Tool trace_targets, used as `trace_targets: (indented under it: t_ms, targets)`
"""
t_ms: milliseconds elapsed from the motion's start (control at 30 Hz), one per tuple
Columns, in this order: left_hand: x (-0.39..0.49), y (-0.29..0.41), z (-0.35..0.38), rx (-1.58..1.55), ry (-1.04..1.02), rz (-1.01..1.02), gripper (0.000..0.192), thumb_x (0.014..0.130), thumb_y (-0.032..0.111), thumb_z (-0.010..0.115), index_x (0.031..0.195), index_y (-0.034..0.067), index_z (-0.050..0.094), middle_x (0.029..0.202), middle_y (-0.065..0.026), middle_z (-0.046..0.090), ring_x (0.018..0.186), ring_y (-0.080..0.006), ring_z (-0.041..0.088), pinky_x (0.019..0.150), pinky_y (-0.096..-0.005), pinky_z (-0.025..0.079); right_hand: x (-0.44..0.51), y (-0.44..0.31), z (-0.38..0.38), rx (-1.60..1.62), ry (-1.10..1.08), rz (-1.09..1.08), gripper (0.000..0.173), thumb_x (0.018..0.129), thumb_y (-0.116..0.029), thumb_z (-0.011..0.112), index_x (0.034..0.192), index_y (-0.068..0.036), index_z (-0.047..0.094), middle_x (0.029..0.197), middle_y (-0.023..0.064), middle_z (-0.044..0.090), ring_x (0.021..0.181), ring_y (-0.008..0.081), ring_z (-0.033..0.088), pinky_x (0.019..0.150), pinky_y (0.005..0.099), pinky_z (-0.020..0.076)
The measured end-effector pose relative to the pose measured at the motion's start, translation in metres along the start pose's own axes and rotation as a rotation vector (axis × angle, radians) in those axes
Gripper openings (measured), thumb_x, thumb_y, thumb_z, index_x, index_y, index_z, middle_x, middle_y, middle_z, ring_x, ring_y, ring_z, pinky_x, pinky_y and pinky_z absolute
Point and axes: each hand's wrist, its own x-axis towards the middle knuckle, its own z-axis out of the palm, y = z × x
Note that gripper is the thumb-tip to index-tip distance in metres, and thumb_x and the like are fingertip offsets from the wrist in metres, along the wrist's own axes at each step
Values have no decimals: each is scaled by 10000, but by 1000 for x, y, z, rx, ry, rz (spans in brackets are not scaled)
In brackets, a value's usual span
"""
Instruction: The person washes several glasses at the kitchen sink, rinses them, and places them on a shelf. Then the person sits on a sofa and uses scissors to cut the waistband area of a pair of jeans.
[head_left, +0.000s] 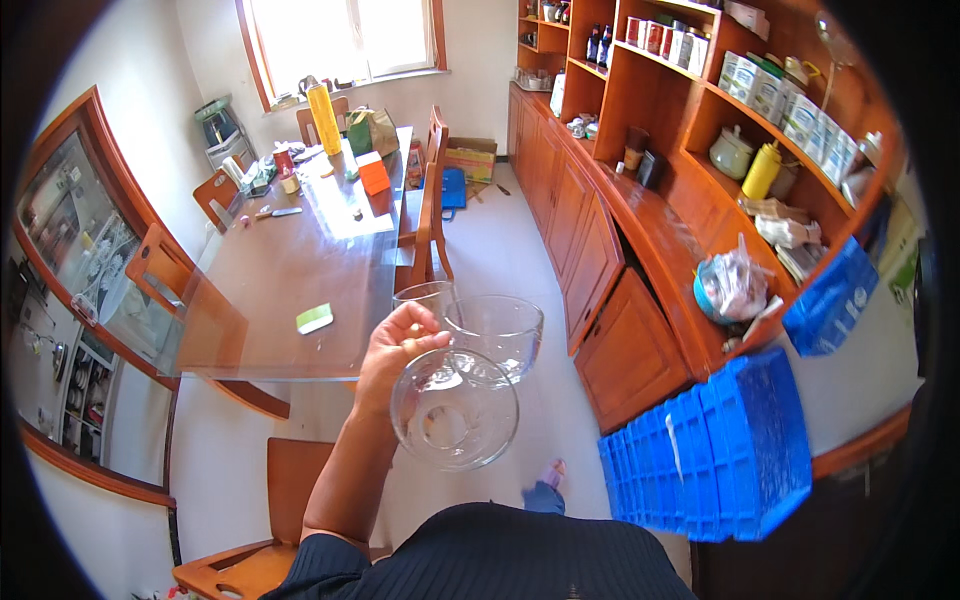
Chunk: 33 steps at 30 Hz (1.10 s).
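Observation:
My left hand (405, 337) is raised in front of my body, its fingers pinched on three clear glass cups. The nearest cup (454, 450) tips its round mouth toward me. A second glass cup (517, 330) spreads to the right of my fingers. Behind my knuckles shows part of a third glass cup (421, 291); the hand covers the rest. Handles, if the cups have them, are hidden in my grip. My right hand is out of view.
To the left stands a glass-topped dining table (262, 300) with wooden chairs (431, 202) around it. A wooden cabinet (637, 337) lines the right side, one door ajar. Stacked blue plastic crates (705, 450) stand near my right. Another wooden chair (296, 487) is close at lower left.

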Motion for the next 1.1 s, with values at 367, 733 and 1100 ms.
trace_targets:
  t_ms: [367,733,1100]
  targets:
    - [271,6,19,-5,104,196,170,865,-26,698,916,63,562,839,-62,668,642,-110,645,546,-235,520,249,-568,-292,-171,307,-1139,303,854,-275,635,1033,-33,671,982,184,705,931,392,666,804,476,535]
    - [614,22,-64,40,94,128,212,851,-60,719,924,76,573,817,-36,646,725,-128,677,602,-237,551,339,-905,-440,-198,124,-1019,376,902,-289,648,1182,-38,662,1061,197,718,1000,342,685,881,438,540]
    - [973,32,-107,50,58,167,227,845,-40,737,922,77,559,786,-4,624,697,-87,615,619,-221,493,518,-1135,-628,42,250,-970,294,882,-192,663,1114,-14,690,973,161,737,922,273,709,815,390,561]
